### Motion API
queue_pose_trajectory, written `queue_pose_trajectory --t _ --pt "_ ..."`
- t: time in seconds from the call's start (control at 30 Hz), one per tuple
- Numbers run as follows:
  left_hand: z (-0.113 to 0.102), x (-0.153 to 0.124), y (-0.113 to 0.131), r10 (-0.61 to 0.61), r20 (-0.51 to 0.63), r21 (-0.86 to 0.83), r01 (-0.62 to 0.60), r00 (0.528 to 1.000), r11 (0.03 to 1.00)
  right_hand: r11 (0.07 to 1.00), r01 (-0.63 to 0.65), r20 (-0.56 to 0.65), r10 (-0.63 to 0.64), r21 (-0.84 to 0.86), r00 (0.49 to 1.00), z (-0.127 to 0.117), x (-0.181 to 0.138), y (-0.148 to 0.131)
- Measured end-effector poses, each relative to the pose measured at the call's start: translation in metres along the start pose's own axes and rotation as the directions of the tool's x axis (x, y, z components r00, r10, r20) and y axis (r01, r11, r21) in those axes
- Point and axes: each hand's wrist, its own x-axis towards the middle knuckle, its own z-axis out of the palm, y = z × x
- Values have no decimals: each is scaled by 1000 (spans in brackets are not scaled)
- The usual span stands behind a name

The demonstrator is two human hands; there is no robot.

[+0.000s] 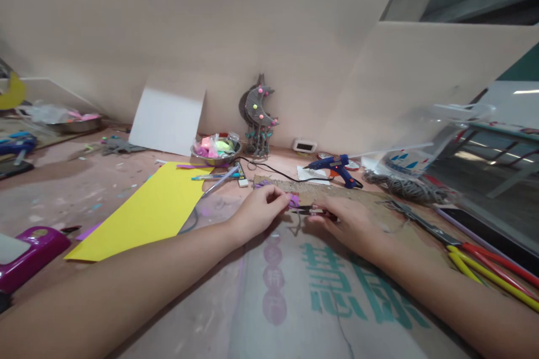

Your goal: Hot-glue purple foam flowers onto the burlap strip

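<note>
In the head view, my left hand [257,212] pinches a small purple piece [294,200] between thumb and fingertips. A grey strand of yarn [298,223] hangs below that piece. My right hand [347,219] is closed around a small dark pair of scissors [302,210], whose blades point left and meet the purple piece or its yarn. Whether the blades are apart is too small to make out. Both hands are above a cardboard sheet [353,189] and a printed plastic sheet [290,291].
A blue glue gun [337,167] stands behind my hands, its black cord running left. Yellow paper [147,213], pens [221,179] and a bowl [215,158] of colourful clay lie left. Grey yarn [404,186], large scissors [438,233] and a phone [488,235] lie right. A moon decoration [259,106] stands behind.
</note>
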Motion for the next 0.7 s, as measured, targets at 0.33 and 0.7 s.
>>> queue_pose_trajectory --t 0.33,0.7 --pt "-2 6 -10 34 -89 -27 -36 995 999 993 -112 -78 114 27 990 3 7 8" --pt "0 4 -6 84 -110 43 -79 990 996 884 -274 48 277 378 960 -27 24 -13"
